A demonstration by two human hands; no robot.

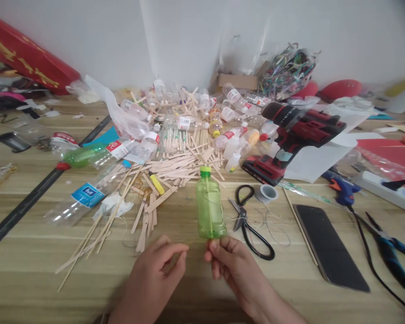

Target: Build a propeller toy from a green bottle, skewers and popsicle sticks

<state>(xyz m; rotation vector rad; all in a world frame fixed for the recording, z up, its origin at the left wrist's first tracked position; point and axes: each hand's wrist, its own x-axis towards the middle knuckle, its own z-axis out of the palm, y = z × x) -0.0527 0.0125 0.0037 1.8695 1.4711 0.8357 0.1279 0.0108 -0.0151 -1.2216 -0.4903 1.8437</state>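
Observation:
A green plastic bottle (211, 209) with a light green cap stands out in the middle, a thin stick showing inside it and fine thread around it. My right hand (231, 261) is closed at the bottle's base, thumb and fingers pressed together there; the exact hold is partly hidden. My left hand (162, 270) is to the left of the base, apart from the bottle, with thumb and forefinger nearly together; anything between them is too small to make out. Black-handled scissors (243, 216) lie open just right of the bottle, beside a spool of thread (266, 193).
Behind the bottle lie flat wooden sticks (178, 168) and many clear bottles. On the right are a red drill (290, 135), a dark phone (329, 247), a glue gun (342, 189) and pliers (388, 252). Thin skewers (104, 229) spread at the left.

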